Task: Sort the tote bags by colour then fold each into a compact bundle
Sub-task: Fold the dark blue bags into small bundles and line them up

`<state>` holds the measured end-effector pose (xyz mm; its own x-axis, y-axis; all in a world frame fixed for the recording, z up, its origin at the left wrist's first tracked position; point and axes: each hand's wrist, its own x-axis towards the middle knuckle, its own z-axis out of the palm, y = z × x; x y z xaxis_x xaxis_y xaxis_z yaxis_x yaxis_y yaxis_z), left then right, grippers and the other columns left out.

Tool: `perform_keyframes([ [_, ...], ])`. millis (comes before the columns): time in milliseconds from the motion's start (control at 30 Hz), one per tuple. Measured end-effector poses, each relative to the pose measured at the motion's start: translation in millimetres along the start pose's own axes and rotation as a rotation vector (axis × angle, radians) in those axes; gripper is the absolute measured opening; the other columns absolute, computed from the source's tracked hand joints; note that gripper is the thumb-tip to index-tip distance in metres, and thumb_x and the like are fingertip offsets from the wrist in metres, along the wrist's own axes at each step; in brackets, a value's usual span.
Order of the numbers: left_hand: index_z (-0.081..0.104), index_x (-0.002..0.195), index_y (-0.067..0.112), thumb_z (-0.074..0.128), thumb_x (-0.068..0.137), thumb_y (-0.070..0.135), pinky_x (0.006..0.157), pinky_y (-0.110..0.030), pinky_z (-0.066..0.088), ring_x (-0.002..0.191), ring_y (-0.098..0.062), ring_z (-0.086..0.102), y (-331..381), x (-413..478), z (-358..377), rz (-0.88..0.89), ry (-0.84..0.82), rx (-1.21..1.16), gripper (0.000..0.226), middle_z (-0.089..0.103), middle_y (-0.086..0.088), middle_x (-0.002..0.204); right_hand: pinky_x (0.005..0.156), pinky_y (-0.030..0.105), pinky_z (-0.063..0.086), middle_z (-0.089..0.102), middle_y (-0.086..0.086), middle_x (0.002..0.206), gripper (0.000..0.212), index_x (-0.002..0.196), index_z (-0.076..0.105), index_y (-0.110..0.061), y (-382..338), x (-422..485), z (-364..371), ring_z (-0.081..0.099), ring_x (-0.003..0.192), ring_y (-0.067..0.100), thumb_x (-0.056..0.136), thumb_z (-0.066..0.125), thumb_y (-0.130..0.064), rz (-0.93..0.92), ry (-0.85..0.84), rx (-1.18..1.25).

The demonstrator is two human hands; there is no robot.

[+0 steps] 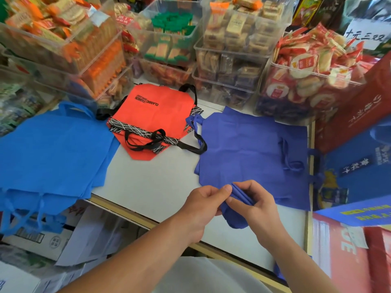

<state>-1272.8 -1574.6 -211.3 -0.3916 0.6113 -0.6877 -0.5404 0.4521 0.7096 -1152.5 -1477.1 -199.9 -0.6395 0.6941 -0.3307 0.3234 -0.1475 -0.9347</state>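
- One white counter (152,182) with a pale wooden edge fills this shop corner; its top is smooth and flat.
- Several clear plastic bins (228,66), stacked along the far side, hold wrapped snacks. A handwritten paper sign (364,35) sits far right.
- Light blue tote bags (53,151) lie in a flat pile on the left, their handles hanging over the near edge above cardboard boxes (53,235).
- Orange-red tote bags (152,111) with black handles and black-and-white striped trim lie far centre, just before the bins.
- Indigo tote bags (254,144) of matte, creased cloth lie spread on the right; one black handle from the orange-red pile overlaps their left edge.
- A tall red bag (355,111) stands beyond the counter's right end.
- The hands are together near centre, over the near part of the counter. The left hand (204,200) and right hand (257,203) both pinch a narrow folded indigo bundle (237,214) between thumb and fingers, and its rounded lower end hangs down.
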Motion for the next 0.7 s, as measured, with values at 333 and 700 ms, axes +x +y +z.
perform_keyframes([
  [333,0.078,0.109,0.004,0.068,0.098,0.021,0.105,-0.044,0.053,0.104,-0.025,0.074,12.3,-11.8,-15.5,-0.090,-0.154,-0.273,0.022,0.076,-0.017,0.110,0.070,0.036,0.062,0.075,-0.001,0.099,0.033,0.117,0.071,-0.021,5.9,-13.1,0.5,0.069,0.082,0.033,0.089,0.076,-0.004,-0.026,-0.062,0.031],
  [700,0.073,0.115,0.000,0.067,0.099,0.018,0.102,-0.044,0.056,0.110,-0.028,0.072,15.5,-1.9,-23.4,-0.134,-0.168,-0.184,0.024,0.075,-0.018,0.113,0.061,0.025,0.057,0.075,-0.003,0.091,0.019,0.100,0.074,-0.015,4.4,-6.4,5.7,0.072,0.077,0.017,0.084,0.081,-0.008,-0.033,-0.003,0.013],
])
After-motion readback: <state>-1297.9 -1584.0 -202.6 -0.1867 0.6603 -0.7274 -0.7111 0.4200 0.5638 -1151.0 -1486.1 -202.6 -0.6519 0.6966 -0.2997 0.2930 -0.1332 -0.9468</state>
